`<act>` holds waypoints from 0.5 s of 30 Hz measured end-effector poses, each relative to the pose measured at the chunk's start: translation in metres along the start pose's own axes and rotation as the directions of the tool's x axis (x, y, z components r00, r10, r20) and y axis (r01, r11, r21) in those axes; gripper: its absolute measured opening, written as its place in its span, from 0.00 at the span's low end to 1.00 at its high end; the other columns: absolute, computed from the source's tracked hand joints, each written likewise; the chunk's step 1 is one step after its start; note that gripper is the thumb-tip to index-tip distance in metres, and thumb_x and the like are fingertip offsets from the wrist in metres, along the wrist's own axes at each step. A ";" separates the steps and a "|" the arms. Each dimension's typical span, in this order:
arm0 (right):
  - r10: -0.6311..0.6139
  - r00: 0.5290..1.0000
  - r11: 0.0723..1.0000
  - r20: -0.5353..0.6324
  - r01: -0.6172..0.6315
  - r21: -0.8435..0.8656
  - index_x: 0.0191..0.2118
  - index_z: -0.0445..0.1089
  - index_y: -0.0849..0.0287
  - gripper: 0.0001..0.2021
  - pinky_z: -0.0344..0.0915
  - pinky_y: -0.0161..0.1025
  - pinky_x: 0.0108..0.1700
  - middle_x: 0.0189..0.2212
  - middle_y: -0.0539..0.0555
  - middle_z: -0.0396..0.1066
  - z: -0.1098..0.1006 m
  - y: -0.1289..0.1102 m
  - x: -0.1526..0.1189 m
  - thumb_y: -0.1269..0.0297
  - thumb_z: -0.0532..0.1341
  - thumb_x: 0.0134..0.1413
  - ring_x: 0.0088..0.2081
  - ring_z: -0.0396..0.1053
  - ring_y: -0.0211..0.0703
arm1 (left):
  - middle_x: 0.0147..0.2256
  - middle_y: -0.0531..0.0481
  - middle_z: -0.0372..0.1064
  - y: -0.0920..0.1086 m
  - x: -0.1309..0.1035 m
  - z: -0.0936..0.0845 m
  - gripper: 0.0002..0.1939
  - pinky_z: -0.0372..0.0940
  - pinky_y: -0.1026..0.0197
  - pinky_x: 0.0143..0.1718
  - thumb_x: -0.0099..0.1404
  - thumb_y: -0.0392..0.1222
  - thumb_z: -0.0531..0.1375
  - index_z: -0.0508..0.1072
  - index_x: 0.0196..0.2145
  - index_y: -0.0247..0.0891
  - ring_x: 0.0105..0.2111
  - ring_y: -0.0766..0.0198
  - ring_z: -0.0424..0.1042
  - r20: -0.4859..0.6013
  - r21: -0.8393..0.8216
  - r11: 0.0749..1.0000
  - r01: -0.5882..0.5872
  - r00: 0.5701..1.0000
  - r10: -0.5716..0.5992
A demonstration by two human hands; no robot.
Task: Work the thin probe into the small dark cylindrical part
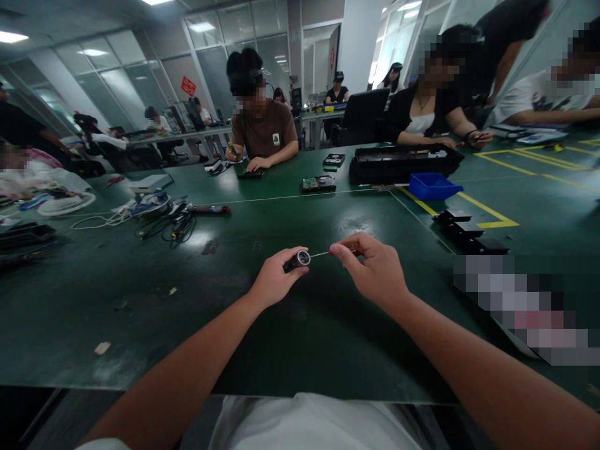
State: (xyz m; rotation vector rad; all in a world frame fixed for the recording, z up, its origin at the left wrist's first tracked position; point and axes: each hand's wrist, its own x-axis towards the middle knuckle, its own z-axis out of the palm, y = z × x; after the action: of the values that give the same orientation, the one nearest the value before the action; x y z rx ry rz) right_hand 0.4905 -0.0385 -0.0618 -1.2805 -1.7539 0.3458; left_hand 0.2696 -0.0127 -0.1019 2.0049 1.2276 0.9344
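Observation:
My left hand (276, 277) is closed around a short black cylinder (300, 259), whose open round end with a silvery rim faces me and to the right. Between the fingers of my right hand (372, 265) is a screwdriver (352, 248) with a reddish handle. Its thin metal shaft points left, and the tip is at the rim of the cylinder; whether it reaches inside, I cannot tell. Both hands are above the green table (262, 337). My right palm hides part of the handle.
Cables (175, 222) and a dark rod-shaped device (210, 210) lie to the left. Ahead are a hard drive (319, 183), a long black housing (403, 164) and a blue bin (434, 186). Black brackets (469, 231) lie at right. A co-worker (265, 128) sits opposite.

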 end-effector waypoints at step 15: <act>-0.014 0.998 1.000 0.064 0.012 0.022 0.55 0.65 0.58 0.16 0.62 0.40 0.32 0.30 0.52 0.73 0.005 0.005 0.000 0.63 0.51 0.66 0.29 0.70 0.44 | 0.50 0.49 0.73 0.003 0.001 0.001 0.20 0.48 0.41 0.65 0.65 0.43 0.63 0.72 0.55 0.49 0.51 0.53 0.69 0.059 0.132 0.991 0.022 0.998 -0.030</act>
State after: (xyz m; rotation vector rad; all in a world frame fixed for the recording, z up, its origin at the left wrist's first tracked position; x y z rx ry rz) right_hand 0.4895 -0.0346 -0.0677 -1.2546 -1.8069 0.4008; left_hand 0.2725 -0.0135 -0.0997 2.0976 1.3083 0.7918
